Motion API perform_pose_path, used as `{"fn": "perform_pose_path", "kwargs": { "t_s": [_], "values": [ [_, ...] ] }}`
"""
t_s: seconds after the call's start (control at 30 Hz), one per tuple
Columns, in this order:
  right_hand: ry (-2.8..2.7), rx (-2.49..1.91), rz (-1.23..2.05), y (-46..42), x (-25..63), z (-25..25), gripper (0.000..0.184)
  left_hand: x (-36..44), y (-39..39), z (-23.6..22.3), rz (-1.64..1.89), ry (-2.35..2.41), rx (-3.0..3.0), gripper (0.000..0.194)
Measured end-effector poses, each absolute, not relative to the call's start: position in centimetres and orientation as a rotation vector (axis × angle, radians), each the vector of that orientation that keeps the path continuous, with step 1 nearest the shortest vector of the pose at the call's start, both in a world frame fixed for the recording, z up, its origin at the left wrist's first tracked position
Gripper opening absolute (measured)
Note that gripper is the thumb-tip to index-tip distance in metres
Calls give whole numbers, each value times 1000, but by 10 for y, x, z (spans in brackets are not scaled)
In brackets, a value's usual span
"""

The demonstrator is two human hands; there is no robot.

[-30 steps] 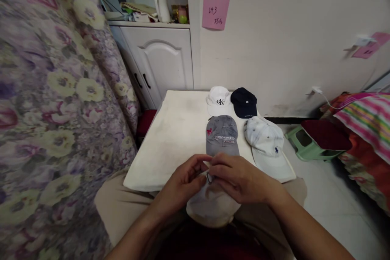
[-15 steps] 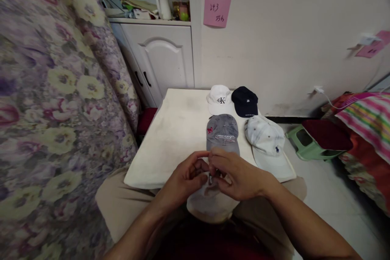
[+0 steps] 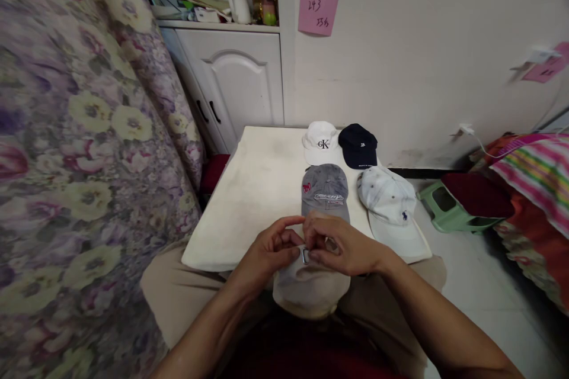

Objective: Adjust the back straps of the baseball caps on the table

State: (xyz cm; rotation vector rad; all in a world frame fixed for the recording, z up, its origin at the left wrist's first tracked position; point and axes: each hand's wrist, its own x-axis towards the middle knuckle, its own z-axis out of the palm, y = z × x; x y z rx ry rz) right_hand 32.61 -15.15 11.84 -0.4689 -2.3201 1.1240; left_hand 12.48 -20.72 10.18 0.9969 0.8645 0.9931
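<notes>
A light greyish-beige cap [image 3: 309, 293] rests at the table's near edge, over my lap. A small metal buckle [image 3: 305, 256] shows on it, between my thumbs. My left hand [image 3: 274, 249] pinches the cap just left of the buckle, its index finger reaching across to my right hand. With bent fingers, my right hand [image 3: 340, 243] grips the cap's strap area on the other side; its fingertips partly hide what they hold. Just beyond my hands lies a grey cap [image 3: 326, 189] with white lettering and a red patch, its brim partly covered.
On the white-covered table [image 3: 253, 189] sit a white cap [image 3: 320, 143], a navy cap [image 3: 358, 146] and a pale cap [image 3: 391, 204] at the right edge. A floral curtain [image 3: 89, 177] hangs at left. A green stool [image 3: 444, 204] stands right of the table.
My fingers have shifted slightly around the buckle, which now shows more plainly between my thumbs. The beige cap stays in my hands, and the other caps have not moved.
</notes>
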Motion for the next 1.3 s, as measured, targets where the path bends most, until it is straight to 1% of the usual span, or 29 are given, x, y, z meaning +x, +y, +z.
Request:
{"fn": "perform_pose_path", "kwargs": {
  "t_s": [0.13, 0.3, 0.37, 0.47, 0.6, 0.67, 0.73, 0.83, 0.9, 1.03, 1.3],
  "values": [
    [-2432, -568, 1028, -155, 327, 129, 21, 126, -207, 104, 1006, 914, 1028, 51],
    [-2462, -529, 1070, -152, 325, 135, 15, 127, -206, 103, 1008, 889, 1042, 49],
    [-2435, -498, 1138, -150, 324, 134, 13, 126, -206, 101, 1006, 865, 1028, 51],
    [-2325, -424, 1329, -144, 324, 126, 13, 126, -205, 98, 1006, 831, 1001, 54],
    [-2095, -367, 1605, -138, 323, 110, 17, 128, -207, 97, 1002, 823, 978, 56],
    [-2022, -370, 1660, -138, 322, 104, 19, 129, -209, 97, 992, 840, 974, 58],
    [-2023, -433, 1565, -140, 322, 103, 17, 130, -210, 98, 1010, 862, 966, 61],
    [-2116, -554, 1212, -147, 323, 105, 8, 130, -210, 97, 1066, 917, 936, 60],
    [-2192, -556, 1003, -153, 325, 108, 12, 129, -209, 97, 1077, 954, 926, 57],
    [-2338, -491, 756, -159, 328, 109, 19, 128, -207, 96, 1072, 992, 959, 57],
    [-2600, -440, 336, -159, 328, 103, 17, 130, -206, 91, 1091, 993, 976, 52]
  ]
}}
